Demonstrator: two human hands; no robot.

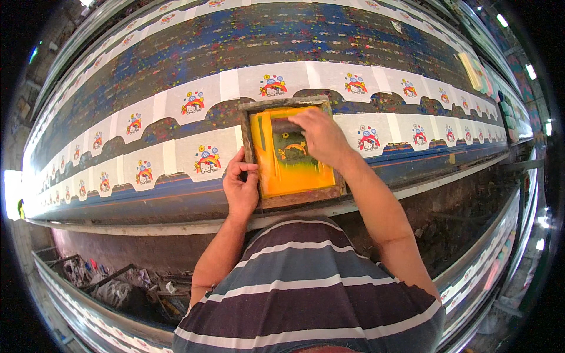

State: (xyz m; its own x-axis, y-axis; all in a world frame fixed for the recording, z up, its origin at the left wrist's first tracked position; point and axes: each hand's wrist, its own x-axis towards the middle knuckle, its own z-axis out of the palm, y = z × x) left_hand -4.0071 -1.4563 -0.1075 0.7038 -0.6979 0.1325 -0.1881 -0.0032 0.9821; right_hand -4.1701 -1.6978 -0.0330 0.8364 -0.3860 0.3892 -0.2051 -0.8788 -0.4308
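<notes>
A wooden-framed printing screen (265, 199) lies on the long printing table over a row of white printed fabric pieces (205, 176). Yellow ink covers much of its mesh, around a dark see-through patch with flower and rainbow shapes. My left hand (240, 185) grips the screen's left side, thumb and fingers against the wood. My right hand (318, 135) is over the upper right of the screen, fingers closed on a dark squeegee (282, 122) near the top inside edge; its fingers partly hide the tool.
A second row of printed pieces (194, 107) runs behind, beside the paint-spotted table surface (206, 47). A metal rail (147, 228) edges the near side. Stacked pale cloths (471, 73) sit at the right. Another table with prints (488, 259) and a cluttered under-space (123, 282) lie below.
</notes>
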